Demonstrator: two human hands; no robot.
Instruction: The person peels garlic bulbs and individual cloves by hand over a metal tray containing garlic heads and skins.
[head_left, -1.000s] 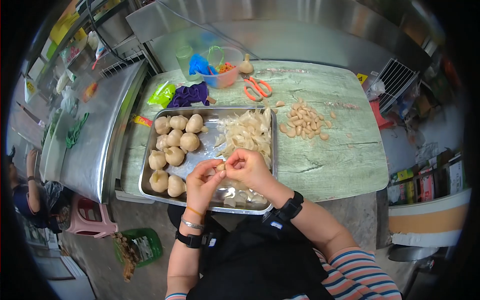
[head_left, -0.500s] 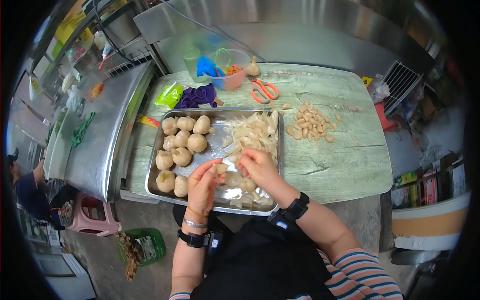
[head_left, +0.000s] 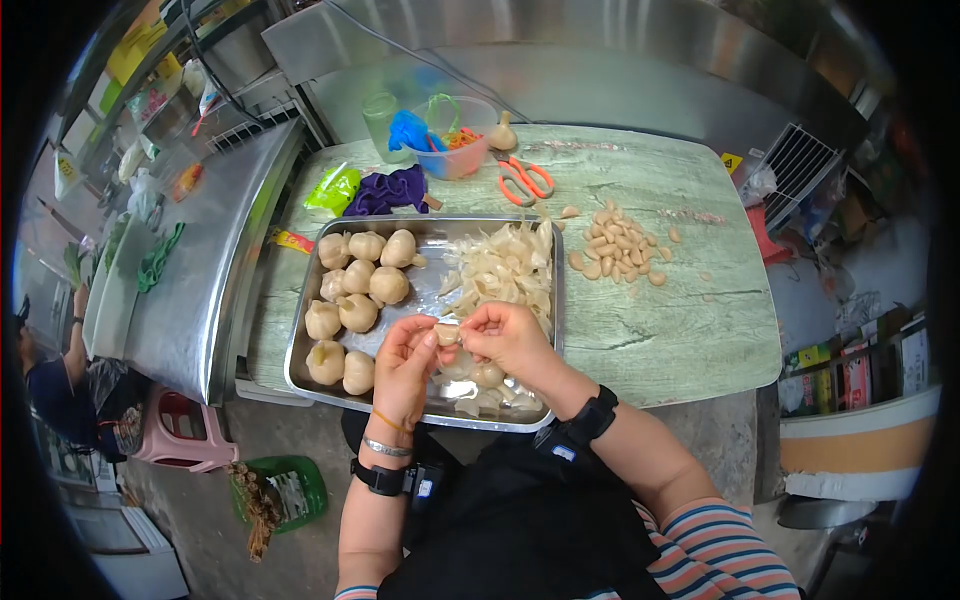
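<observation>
A garlic clove (head_left: 447,334) is pinched in the fingers of my left hand (head_left: 408,358), above the front of a metal tray (head_left: 426,412). My right hand (head_left: 507,340) meets it from the other side, thumb and forefinger closed at the clove's right end. Whole garlic bulbs (head_left: 357,313) fill the tray's left part. Garlic skins (head_left: 503,268) are heaped at its back right. Below my hands lie more pieces of garlic and skin, partly hidden. On the table to the right is a pile of peeled cloves (head_left: 620,244).
Behind the tray stand orange-handled scissors (head_left: 524,180), a clear plastic bowl (head_left: 466,160), a single garlic bulb (head_left: 502,133), a purple cloth (head_left: 388,190) and a green packet (head_left: 333,190). A steel counter (head_left: 190,310) is at left, with a person (head_left: 70,385) beyond a pink stool (head_left: 182,440).
My right hand has come up and left, from over the skins to the clove in my left hand. At far left, the other person's arm has risen toward some green leaves.
</observation>
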